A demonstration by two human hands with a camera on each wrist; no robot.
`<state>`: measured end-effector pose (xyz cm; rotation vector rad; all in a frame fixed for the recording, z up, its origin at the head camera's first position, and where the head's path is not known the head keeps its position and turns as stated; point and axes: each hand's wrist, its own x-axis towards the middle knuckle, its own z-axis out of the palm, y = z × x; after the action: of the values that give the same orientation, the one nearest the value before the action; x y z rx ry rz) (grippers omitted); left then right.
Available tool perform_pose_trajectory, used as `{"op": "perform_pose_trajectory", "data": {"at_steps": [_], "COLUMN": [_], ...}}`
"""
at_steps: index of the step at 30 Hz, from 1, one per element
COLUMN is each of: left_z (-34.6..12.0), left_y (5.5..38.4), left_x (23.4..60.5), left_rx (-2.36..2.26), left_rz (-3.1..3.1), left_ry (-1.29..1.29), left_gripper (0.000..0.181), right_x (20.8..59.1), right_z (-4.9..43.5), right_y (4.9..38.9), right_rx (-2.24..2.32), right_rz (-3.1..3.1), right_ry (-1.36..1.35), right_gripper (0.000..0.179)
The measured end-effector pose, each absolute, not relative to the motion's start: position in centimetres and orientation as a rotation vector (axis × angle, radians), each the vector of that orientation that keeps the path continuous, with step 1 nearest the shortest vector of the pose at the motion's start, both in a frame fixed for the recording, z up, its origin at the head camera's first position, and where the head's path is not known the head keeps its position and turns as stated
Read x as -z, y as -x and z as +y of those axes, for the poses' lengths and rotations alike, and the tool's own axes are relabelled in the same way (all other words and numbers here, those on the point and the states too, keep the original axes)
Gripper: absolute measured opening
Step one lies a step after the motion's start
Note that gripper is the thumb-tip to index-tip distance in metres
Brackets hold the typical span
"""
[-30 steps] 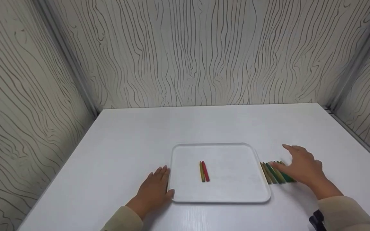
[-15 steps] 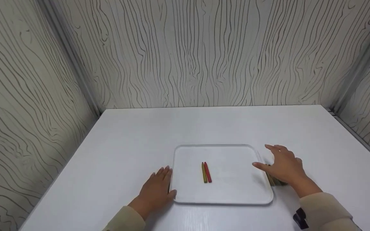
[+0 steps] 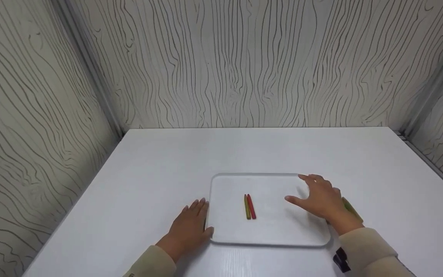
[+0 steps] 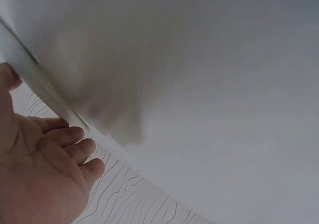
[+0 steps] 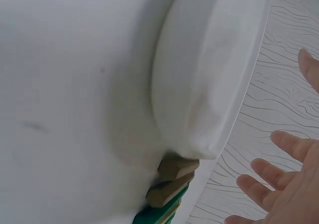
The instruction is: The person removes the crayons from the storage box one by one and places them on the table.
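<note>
A white tray (image 3: 279, 231) lies on the table in the head view. On it, side by side, are an olive-yellow stick (image 3: 247, 207) and a red stick (image 3: 252, 207), slim like crayons. My left hand (image 3: 187, 227) rests flat at the tray's left side, its thumb on the rim near the front corner; its fingers lie along the rim in the left wrist view. My right hand (image 3: 321, 202) hovers over the tray's right side, thumb and fingers spread and holding nothing. Under and behind it, a green stick (image 3: 352, 209) shows.
Several brown and green sticks (image 5: 169, 189) with angular ends lie in a row against the tray's outer right side, mostly hidden by my right hand in the head view. Wood-grain panels (image 3: 229, 69) enclose the white table (image 3: 167, 161) at the back and sides.
My right hand has moved left from above the row of sticks to over the tray's right side, still holding nothing. The left hand stays at the tray's left edge.
</note>
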<state>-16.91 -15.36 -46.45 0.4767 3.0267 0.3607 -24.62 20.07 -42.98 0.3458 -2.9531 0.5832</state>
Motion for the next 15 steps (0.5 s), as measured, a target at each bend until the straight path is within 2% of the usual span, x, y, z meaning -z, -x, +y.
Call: {"op": "perform_pose_trajectory", "data": {"at_steps": [15], "left_z": [-15.2], "left_y": [16.9], "left_x": [46.5], "left_rx": [-0.353], "left_rz": [3.028], "left_ry": [-0.439], "left_gripper": [0.070], "right_x": [44.0], "right_z": [16.2], "right_y": [24.8], "right_rx": [-0.568], "right_rz": [-2.957], "right_ry": [-0.424], "right_gripper": [0.088]}}
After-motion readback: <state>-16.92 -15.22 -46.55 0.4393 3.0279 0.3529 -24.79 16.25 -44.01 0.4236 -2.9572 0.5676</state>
